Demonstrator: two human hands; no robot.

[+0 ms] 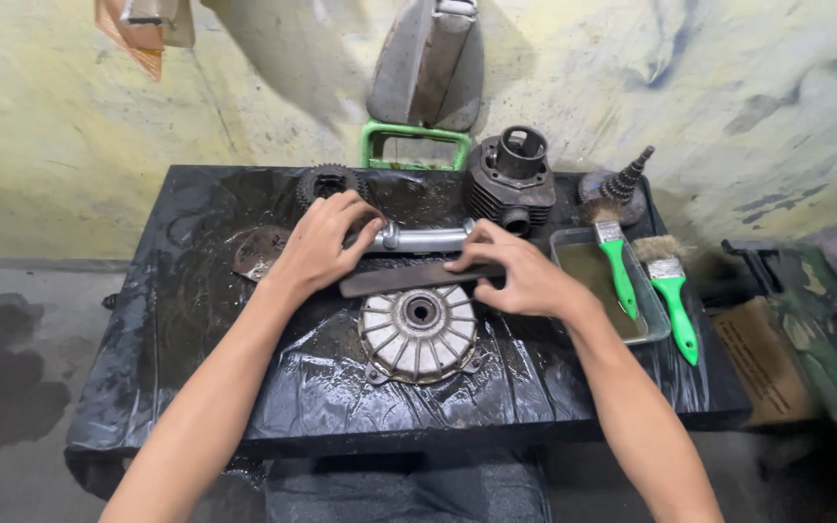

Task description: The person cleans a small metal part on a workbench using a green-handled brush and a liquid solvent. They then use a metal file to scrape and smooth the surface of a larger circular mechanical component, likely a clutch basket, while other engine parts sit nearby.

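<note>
My left hand (326, 242) rests on the left end of a shiny metal tube (423, 237) lying across the black plastic-covered table (196, 320). My right hand (515, 276) presses on the right end of a flat dark metal bar (404, 279) that lies just in front of the tube. Below the bar sits a round ribbed metal hub cover (418, 334), face up. Whether the left fingers also touch the bar's left end is unclear.
Behind the hands stand a finned engine cylinder (511, 179), a dark gear (326, 181) and a green frame (416, 143). At right, a shallow tray (573, 254) holds one green-handled brush (617, 261); another brush (672, 295) lies beside it. A stepped cone part (622, 179) stands behind.
</note>
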